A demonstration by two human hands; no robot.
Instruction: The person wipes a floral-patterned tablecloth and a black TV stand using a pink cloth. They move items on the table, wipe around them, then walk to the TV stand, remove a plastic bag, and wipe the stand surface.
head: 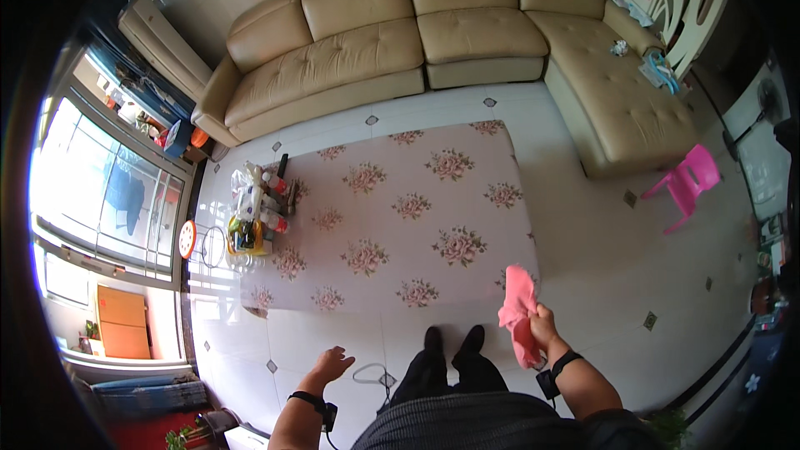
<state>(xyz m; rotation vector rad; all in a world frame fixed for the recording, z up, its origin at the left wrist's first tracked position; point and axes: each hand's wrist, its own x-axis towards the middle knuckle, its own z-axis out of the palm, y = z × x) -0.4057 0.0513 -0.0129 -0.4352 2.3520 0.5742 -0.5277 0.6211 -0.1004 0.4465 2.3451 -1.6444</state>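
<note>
My right hand (544, 326) is closed around a pink cloth (520, 312), which hangs bunched beside the near right corner of a low table. A pale tablecloth with a floral print (375, 219) covers that table. To the left, my left hand (333, 364) is held over the tiled floor with its fingers apart and nothing in it. At the table's left end stand plastic bottles (275, 221) with red labels, a yellow-green package (244, 236) and other small items in a cluster. Both wrists wear black straps with small boxes and cables.
A beige leather sectional sofa (375, 50) runs behind the table and along the right. A pink plastic child's chair (692, 180) stands at the right. A round stool (187, 239) is by the glass door at left. A looped cable (370, 365) lies near my feet.
</note>
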